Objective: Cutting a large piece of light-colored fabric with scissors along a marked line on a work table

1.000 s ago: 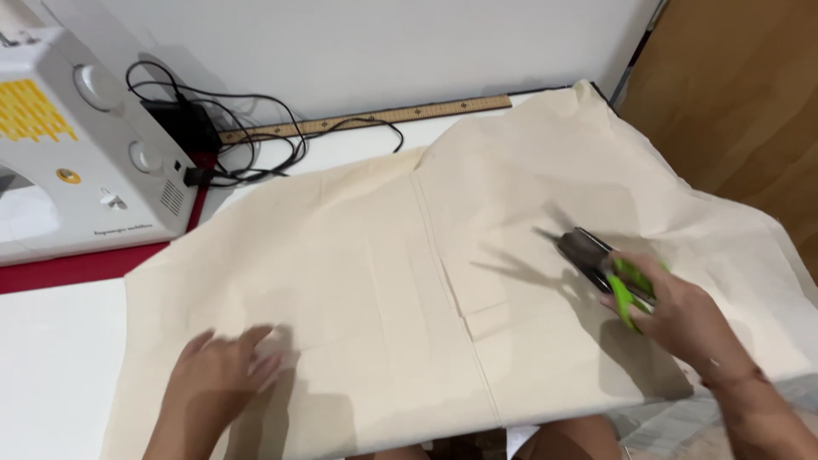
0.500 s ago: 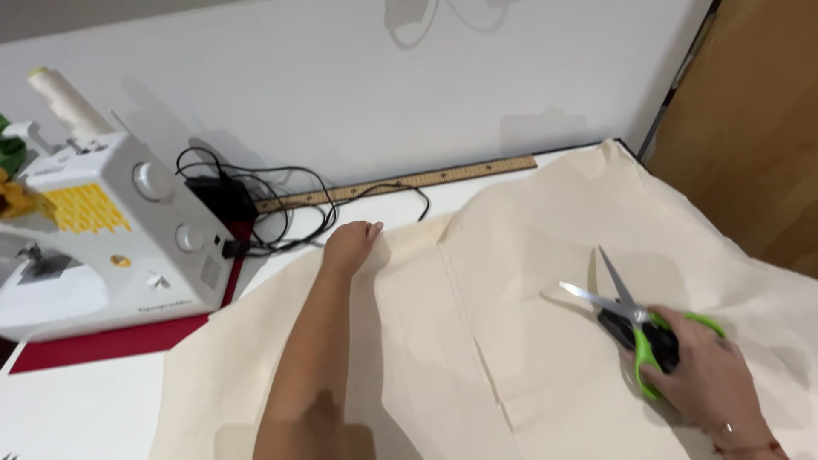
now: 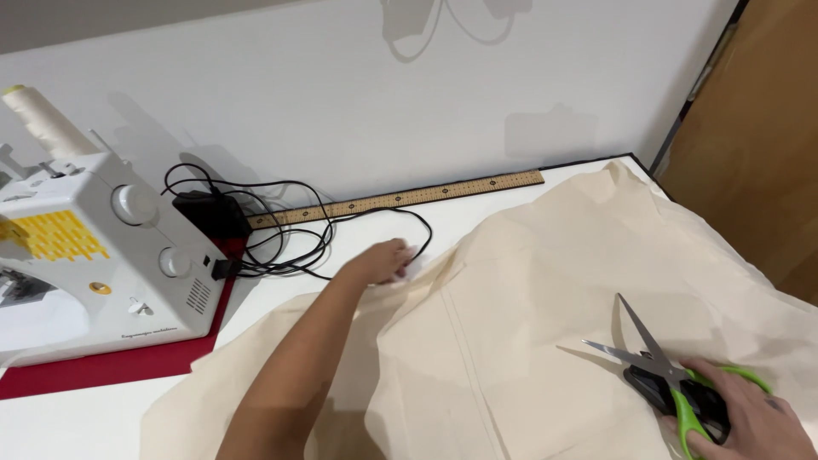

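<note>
White wall fills the upper half of the view, with faint shadows cast on it, and a brown wooden panel stands at the right edge. Below lies the white bench, mostly covered by a large sheet of cream woven fabric whose near edge runs out of the bottom of the picture.

The left hand reaches far across to the fabric's far edge; its fingers are curled at that edge, seemingly pinching it, though the fingertips are turned away and I cannot tell how firmly they grip. The forearm crosses the cloth and is cut off at the bottom.

The right hand sits at the lower right corner, partly out of frame, its fingers clenched through the handles of a pair of scissors with green and black handles and steel blades. The blades are parted and rest flat on the fabric, pointing away from the person (the lower handle loop is hidden under the hand).

Along the wall lies a long wooden ruler, its left end lost behind a tangle of black power cable and a black adapter block. At the left stands a white sewing machine with a yellow panel, cropped by the frame, on a red mat; a cone of cream thread rises behind it.
</note>
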